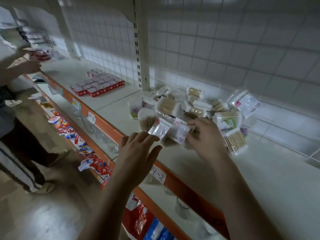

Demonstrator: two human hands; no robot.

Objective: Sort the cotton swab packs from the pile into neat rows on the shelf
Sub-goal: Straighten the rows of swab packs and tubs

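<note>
The pile of cotton swab packs lay heaped toward the back of the pale, matte shelf, just right of a slotted metal upright. The packs were glossy clear film over bundles of tan wooden sticks with white cotton tips, most of them flat and rectangular, with a few round tubs at the left side. The left hand reached in with its fingers nearly straight and spread, the fingertips touching the lower edge of a flat pack of crinkled transparent plastic with a white printed card; it was not gripping it. The right hand had its fingers curled, pinching a second flat pack of the same kind, just beside the first at the near side of the pile. A white wire grid of square cells backed the shelf, and a smooth orange front rail carried a handwritten paper label. Further left, small red-and-white cardboard boxes stood in tidy rows. Another person stood at the far left, blurred.
</note>
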